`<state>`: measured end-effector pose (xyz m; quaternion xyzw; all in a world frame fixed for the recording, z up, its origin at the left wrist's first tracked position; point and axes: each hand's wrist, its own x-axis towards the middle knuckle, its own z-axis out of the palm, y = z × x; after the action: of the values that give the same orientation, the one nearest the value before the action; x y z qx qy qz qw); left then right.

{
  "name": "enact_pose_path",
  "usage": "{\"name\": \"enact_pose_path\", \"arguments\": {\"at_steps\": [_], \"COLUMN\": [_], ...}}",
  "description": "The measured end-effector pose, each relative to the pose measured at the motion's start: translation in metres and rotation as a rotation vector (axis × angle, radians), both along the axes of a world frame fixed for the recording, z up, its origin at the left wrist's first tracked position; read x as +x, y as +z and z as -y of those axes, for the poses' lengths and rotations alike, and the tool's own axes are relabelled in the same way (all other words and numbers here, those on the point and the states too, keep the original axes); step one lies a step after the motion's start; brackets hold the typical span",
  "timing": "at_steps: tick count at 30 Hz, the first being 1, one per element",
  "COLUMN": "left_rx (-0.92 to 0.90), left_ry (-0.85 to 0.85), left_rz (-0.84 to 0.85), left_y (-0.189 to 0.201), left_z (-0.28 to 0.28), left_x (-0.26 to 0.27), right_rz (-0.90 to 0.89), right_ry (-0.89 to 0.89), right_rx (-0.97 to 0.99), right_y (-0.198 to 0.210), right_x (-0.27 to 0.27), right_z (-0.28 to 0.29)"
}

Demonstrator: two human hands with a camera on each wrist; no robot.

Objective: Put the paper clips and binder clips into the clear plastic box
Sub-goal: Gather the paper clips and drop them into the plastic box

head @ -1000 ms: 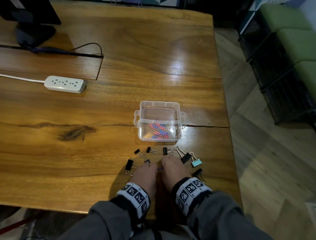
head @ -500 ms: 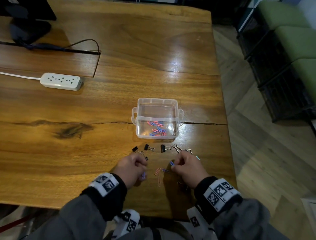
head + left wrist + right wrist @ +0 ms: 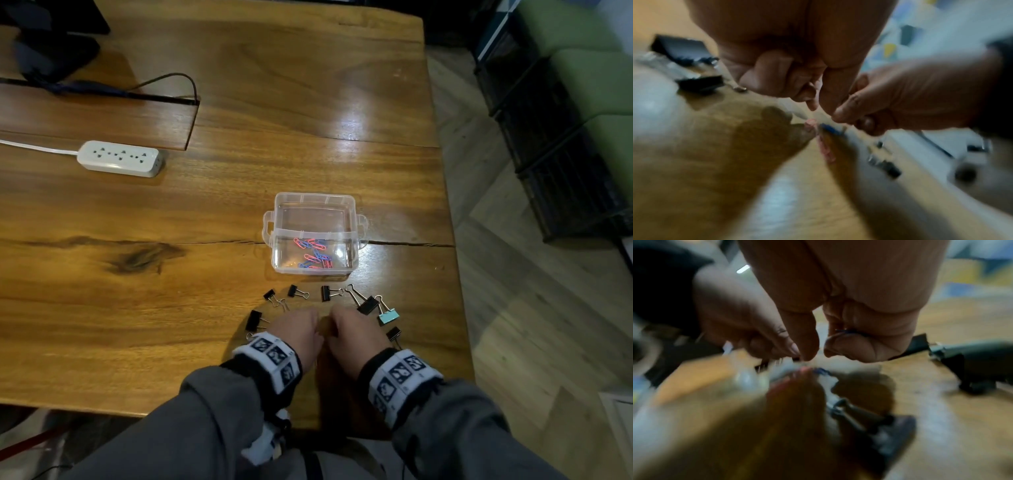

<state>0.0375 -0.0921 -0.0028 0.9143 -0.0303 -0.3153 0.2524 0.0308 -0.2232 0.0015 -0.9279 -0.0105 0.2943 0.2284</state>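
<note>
Table edge (image 3: pixel 459 308) just beside binder clips (image 3: pixel 388 317)

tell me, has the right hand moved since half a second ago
Yes. The right hand has shifted left, away from the teal binder clip it was hiding, and now sits knuckle to knuckle with the left hand.

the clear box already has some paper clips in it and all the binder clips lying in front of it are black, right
Not quite. The clear plastic box does hold red and blue paper clips, but not every binder clip is black: the head view shows a teal binder clip beside the right hand, among the black binder clips.
</note>
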Motion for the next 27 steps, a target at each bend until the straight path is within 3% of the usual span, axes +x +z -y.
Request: {"name": "enact_pose_path", "arguments": {"at_steps": [2, 11, 14, 16, 18, 20, 22, 24, 26, 27], "left_rx": [0.039, 0.073, -0.013, -0.247, -0.511, -0.618, -0.610, -0.634, -0.655, -0.584], "left_ry": [-0.094, -0.158, 0.086, 0.400, 0.666, 0.763, 0.749, 0.688, 0.559, 0.453], "left_rz": [0.027, 0.026, -0.020, -0.126, -0.263, -0.251, -0.108, -0.004, 0.059, 0.121], "left_y": [0.005, 0.000, -0.006, -0.002, 0.009, 0.021, 0.029, 0.036, 0.042, 0.044], "left_z": [0.009, 0.007, -0.015, -0.032, -0.044, -0.048, -0.042, -0.031, -0.022, -0.023], "left_x": [0.000, -0.004, 0.002, 0.010, 0.021, 0.038, 0.056, 0.072, 0.081, 0.083], "right_rz": [0.009, 0.025, -0.025, -0.179, -0.312, -0.282, -0.203, -0.174, -0.172, -0.180], "right_ry": [0.089, 0.061, -0.186, -0.419, -0.523, -0.364, -0.096, 0.052, 0.076, 0.073], "right_rx": [-0.024, 0.000, 0.085, 0.275, 0.399, 0.313, 0.080, -0.089, -0.141, -0.144], "right_y": [0.002, -0.001, 0.001, 0.006, 0.011, 0.010, 0.007, 0.003, -0.001, -0.001], "right_x": [-0.001, -0.005, -0.008, -0.007, -0.007, -0.008, -0.014, -0.021, -0.025, -0.025], "right_z": [-0.005, -0.005, 0.007, 0.012, 0.011, 0.006, -0.005, -0.017, -0.027, -0.030]}}
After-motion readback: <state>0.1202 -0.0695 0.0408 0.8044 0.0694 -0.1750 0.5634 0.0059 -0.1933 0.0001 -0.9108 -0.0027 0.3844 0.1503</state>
